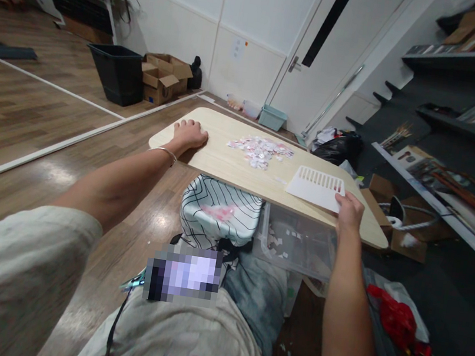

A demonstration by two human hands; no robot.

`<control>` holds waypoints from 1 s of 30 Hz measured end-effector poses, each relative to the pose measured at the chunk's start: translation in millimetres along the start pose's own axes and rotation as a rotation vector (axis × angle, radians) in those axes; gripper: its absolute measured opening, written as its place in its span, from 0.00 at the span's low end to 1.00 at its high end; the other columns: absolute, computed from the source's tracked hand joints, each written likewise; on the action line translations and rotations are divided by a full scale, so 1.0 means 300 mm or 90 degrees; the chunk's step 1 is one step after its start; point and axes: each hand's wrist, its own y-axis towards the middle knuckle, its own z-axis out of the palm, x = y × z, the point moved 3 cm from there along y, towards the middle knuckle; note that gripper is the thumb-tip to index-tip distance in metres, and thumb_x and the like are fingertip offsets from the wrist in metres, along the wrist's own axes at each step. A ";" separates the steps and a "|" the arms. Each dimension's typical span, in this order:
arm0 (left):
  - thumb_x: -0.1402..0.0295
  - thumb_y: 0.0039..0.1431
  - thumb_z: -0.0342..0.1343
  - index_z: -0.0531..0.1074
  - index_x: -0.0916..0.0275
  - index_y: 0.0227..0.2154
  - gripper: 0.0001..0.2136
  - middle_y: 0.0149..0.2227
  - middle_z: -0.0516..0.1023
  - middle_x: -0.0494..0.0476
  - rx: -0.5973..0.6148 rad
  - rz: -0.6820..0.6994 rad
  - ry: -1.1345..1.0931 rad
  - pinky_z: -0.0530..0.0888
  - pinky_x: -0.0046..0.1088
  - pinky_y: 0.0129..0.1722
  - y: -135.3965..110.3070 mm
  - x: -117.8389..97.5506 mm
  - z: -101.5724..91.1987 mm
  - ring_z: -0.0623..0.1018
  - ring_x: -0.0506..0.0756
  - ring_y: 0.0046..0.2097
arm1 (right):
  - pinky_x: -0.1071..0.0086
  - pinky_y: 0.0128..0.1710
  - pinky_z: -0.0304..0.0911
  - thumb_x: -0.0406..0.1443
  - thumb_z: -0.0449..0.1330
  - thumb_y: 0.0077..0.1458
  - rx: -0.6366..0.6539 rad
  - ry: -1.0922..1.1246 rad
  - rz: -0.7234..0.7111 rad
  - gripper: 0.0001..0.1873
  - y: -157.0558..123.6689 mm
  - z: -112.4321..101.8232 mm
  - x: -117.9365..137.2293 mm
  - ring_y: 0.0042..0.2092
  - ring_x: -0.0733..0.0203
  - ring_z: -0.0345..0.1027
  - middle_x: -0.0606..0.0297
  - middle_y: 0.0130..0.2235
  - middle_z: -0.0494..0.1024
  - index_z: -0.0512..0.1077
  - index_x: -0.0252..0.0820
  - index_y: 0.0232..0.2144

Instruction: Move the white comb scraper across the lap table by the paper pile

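My left hand (190, 134) rests on the left part of a pale wooden tabletop (216, 166), fingers bent and a little apart, with nothing visible in it. My right hand (349, 209) grips the right end of a white slotted sheet (316, 191), with a row of narrow openings along its far side. The sheet lies low over the tabletop's right part. Between my hands, farther back, is a loose pile of small white and pinkish pieces (260, 150). One pale piece lies apart, close to the sheet's left end.
Below the near edge sit a clear plastic bin (298, 249) with scattered white bits and a striped cushioned seat (221, 208). A phone (182, 274), blurred out, is at my lap. Dark shelves (464, 63) stand right; a black bin (117, 74) and cardboard boxes (163, 77) stand back left.
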 end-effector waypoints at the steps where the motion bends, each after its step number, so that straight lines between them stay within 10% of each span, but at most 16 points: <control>1: 0.54 0.80 0.42 0.74 0.73 0.78 0.37 0.81 0.71 0.85 -0.002 -0.001 -0.002 0.67 0.62 0.81 0.001 0.000 0.000 0.69 0.80 0.82 | 0.65 0.41 0.74 0.36 0.69 0.33 -0.002 -0.008 -0.003 0.12 -0.002 0.002 0.001 0.40 0.52 0.77 0.67 0.31 0.82 0.84 0.43 0.27; 21: 0.54 0.80 0.44 0.75 0.72 0.78 0.36 0.80 0.72 0.84 -0.017 0.004 -0.012 0.67 0.63 0.80 0.014 0.008 0.014 0.70 0.80 0.81 | 0.66 0.36 0.77 0.37 0.73 0.30 0.058 0.082 0.032 0.15 0.036 -0.017 -0.046 0.38 0.52 0.83 0.65 0.34 0.89 0.86 0.45 0.29; 30: 0.54 0.78 0.45 0.76 0.70 0.77 0.36 0.80 0.73 0.84 -0.023 0.007 -0.024 0.67 0.64 0.80 0.015 0.013 0.015 0.71 0.81 0.80 | 0.56 0.51 0.87 0.38 0.77 0.44 0.047 0.054 0.016 0.17 0.043 -0.005 -0.061 0.48 0.46 0.90 0.61 0.38 0.91 0.87 0.42 0.40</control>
